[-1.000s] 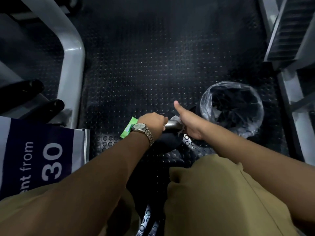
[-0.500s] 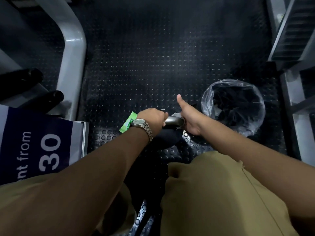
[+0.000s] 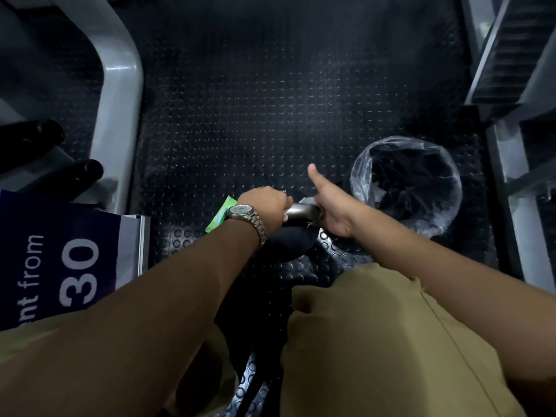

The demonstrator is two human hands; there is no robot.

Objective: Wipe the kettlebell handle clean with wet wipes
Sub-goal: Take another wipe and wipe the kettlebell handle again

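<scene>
One kettlebell handle (image 3: pixel 301 211), gripped by left hand (image 3: pixel 266 206) and by right hand (image 3: pixel 334 213) wrapping one wipe (image 3: pixel 304 201).

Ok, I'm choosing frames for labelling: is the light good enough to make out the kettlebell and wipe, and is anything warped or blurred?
Head view: dim; the black kettlebell merges with the dark floor mat, only its handle catches light between left hand and right hand; the wet wipe is a pale sliver there; the wide lens bows the grey machine frame; the bin liner glints; little blur.
</scene>
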